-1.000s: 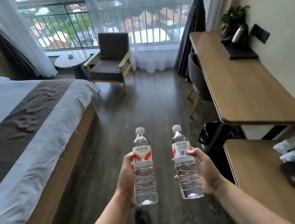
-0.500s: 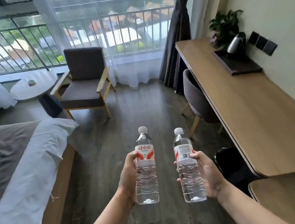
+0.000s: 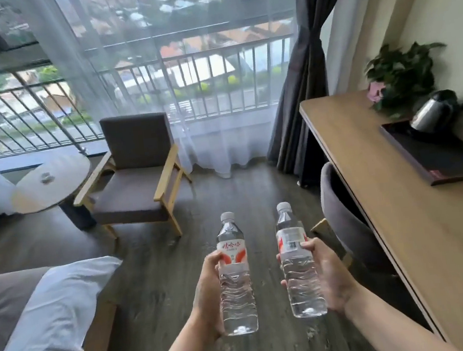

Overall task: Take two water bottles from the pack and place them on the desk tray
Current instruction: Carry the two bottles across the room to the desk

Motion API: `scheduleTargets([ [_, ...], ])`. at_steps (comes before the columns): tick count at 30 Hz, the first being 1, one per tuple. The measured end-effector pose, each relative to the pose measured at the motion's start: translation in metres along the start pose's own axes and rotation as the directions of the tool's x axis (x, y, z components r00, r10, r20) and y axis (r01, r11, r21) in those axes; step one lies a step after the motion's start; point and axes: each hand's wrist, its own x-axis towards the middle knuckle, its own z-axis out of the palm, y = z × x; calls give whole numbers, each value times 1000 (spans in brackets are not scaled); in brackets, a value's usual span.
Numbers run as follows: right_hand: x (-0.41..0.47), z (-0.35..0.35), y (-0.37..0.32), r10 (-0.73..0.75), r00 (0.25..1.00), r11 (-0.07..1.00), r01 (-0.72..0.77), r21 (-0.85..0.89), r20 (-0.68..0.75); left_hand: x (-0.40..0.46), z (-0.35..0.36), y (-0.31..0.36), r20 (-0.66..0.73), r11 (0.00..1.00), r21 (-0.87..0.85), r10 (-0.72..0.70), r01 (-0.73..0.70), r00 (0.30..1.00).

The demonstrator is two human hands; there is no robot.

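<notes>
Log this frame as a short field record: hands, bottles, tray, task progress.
left hand: grip around left water bottle, upright
right hand: grip around right water bottle, upright, barcode facing the camera
bottles: capped, apart, held above the floor
desk tray: dark, on wooden desk, holds a kettle
progress: both bottles in hand, none on tray yet

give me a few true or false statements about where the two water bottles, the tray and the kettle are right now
1. Each hand holds one clear plastic water bottle upright: the left hand one, the right hand another. True.
2. Both bottles stand on the dark rectangular tray. False: they are held above the floor.
3. The steel kettle sits at the tray's far end. True.
4. The bottles have no caps. False: both have white caps.
5. The tray lies on the grey armchair. False: it lies on the long wooden desk.
</notes>
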Motion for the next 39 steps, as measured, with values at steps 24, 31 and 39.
scheduleTargets([
  [24, 358, -39, -361, -309, 911, 924, 356, 139, -274, 514, 170, 313, 131, 890, 425, -240, 164, 962],
  [31, 366, -125, -438, -385, 786, 853, 504, 139, -484, 630, 280, 295, 206, 796, 561, -399, 226, 893],
  [39, 337, -190, -499, -326, 622, 777, 605, 172, -712, 718, 405, 254, 266, 657, 717, -566, 232, 780],
])
